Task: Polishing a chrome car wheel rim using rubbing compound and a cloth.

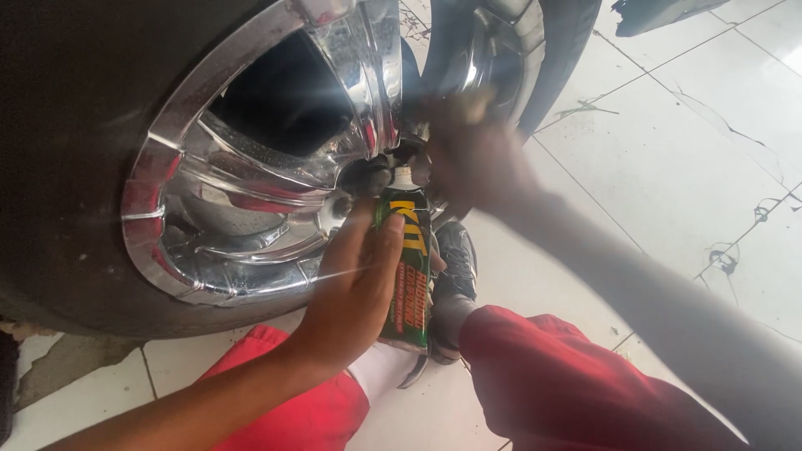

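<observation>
Left-hand grip: left hand is wrapped around a dark green tube with yellow and orange lettering, fingers closed on its left flank, thumb side hidden behind it. Tube stands nearly upright, white nozzle pointing up at the centre of the chrome wheel, touching or almost touching the dark hub area; contact cannot be told for certain.

Right-hand grip: right hand is blurred, raised against the hub just right of the nozzle. Cannot tell whether its fingers are closed on anything or lie loose.

Risks, as judgement:
- Squeeze with the nozzle off its mark would put paste on the spokes or let it drop onto the red trousers and the black shoe directly below.
- The two hands work close together at the hub; the right could knock the nozzle sideways.
- Chrome spoke edges beside the left knuckles look sharp; a slip inward could scrape them.
- Tube is held at mid-body only, so a hard press may kink it or tilt the tip.

Room and edges:
- Left: tyre and rim fill the view; no room that side.
- Centre: narrow gap between rim, tube and knees.
- Right: white tiled floor, with cracks and dark grout lines, lies open beyond the right forearm; a second tyre stands behind the hub at upper right.
</observation>
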